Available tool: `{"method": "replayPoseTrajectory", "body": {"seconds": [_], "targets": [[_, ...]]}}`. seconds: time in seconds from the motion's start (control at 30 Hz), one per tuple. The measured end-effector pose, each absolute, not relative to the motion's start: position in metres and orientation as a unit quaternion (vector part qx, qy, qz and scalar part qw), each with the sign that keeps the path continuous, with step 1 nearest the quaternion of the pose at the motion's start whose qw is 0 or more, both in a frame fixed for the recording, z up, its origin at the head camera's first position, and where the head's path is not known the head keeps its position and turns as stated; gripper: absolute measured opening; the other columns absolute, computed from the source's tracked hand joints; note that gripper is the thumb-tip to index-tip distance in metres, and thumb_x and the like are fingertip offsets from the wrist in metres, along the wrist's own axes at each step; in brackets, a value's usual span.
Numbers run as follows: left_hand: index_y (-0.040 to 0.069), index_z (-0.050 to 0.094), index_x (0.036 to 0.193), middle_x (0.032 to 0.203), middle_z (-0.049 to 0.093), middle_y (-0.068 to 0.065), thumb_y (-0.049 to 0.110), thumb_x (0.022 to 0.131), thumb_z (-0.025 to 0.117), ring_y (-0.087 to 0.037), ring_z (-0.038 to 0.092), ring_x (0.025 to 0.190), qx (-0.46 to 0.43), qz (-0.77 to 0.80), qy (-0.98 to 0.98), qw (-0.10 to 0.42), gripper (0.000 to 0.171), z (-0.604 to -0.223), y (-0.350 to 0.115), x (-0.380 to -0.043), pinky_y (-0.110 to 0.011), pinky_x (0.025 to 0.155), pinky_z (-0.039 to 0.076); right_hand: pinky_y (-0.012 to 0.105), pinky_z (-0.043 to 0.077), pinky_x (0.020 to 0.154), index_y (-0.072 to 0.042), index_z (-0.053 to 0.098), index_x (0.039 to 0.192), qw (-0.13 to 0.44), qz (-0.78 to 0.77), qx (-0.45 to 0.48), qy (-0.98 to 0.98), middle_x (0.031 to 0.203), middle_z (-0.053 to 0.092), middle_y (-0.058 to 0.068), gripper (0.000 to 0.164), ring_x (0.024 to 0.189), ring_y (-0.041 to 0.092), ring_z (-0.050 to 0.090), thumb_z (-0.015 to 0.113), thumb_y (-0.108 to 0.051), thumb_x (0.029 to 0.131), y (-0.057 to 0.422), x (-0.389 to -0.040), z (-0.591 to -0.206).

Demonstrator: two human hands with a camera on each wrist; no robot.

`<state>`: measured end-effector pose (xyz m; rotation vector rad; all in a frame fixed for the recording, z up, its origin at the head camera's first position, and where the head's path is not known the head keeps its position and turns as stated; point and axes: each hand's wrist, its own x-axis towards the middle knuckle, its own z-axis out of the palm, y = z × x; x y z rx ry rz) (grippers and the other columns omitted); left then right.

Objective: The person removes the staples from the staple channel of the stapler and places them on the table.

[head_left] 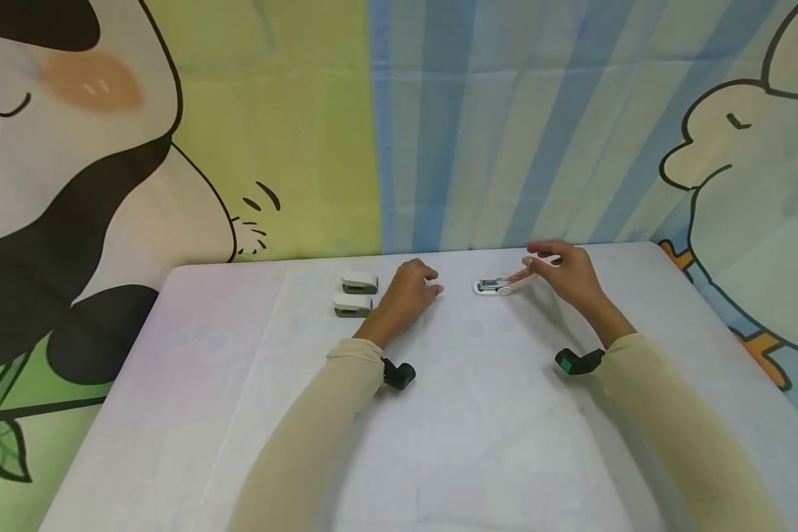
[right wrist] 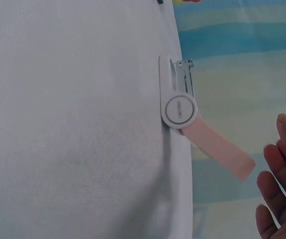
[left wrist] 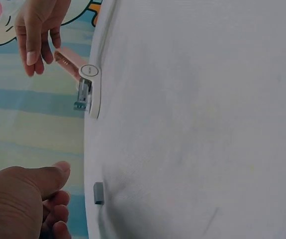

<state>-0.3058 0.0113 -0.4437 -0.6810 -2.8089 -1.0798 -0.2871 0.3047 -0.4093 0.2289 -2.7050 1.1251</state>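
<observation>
**Stapler lies splayed just beside the released right hand**

The stapler is on the table between the 2 hands, to the left of the right hand and closer to it than to the other. Its white base rests by the far edge, pointing away from the right hand's fingers. A metal rail stands along the base, and a round hub joins these to a pink lever, which is swung back toward the right hand. The lever's end is just short of those fingers: the right-wrist view shows a gap, though from the head view they nearly meet. The right hand is released, its fingers loosely bent.

The left hand hovers on the stapler's other side, likewise released, thumb out and fingers softly curled. Near its thumb, the left-wrist view shows a small grey block; what it is cannot be told.

Beyond the left hand's outer side sit 2 white-and-grey objects, 1 behind the other. Under both hands spreads the white-covered table; past them hangs a cartoon backdrop. Pale yellow sleeves run back from both wrists.
</observation>
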Motion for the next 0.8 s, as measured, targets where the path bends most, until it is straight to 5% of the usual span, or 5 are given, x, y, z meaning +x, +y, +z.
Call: {"method": "replayPoseTrajectory", "body": {"seconds": [0.3, 0.8], "targets": [[-0.005, 0.07, 0.109, 0.1, 0.065, -0.014, 0.012, 0.087, 0.075, -0.024, 0.058, 0.086, -0.225, -0.384, -0.892, 0.073, 0.029, -0.423, -0.014, -0.301, -0.031, 0.074, 0.047, 0.05, 0.041, 0.089, -0.006, 0.068, 0.121, 0.121, 0.381, 0.1, -0.911, 0.118, 0.064, 0.012, 0.034, 0.103, 0.028, 0.055, 0.067, -0.026, 0.094, 0.277, -0.284, -0.396], [-0.003, 0.071, 0.11, 0.104, 0.066, -0.012, 0.016, 0.086, 0.076, -0.024, 0.057, 0.087, -0.206, -0.392, -0.895, 0.059, 0.031, -0.414, -0.052, -0.294, -0.031, 0.074, 0.046, 0.037, 0.044, 0.075, -0.009, 0.069, 0.121, 0.123, 0.396, 0.189, -0.89, 0.113, 0.065, 0.006, 0.031, 0.09, 0.021, 0.056, 0.068, -0.022, 0.093, 0.224, -0.284, -0.394]]}}
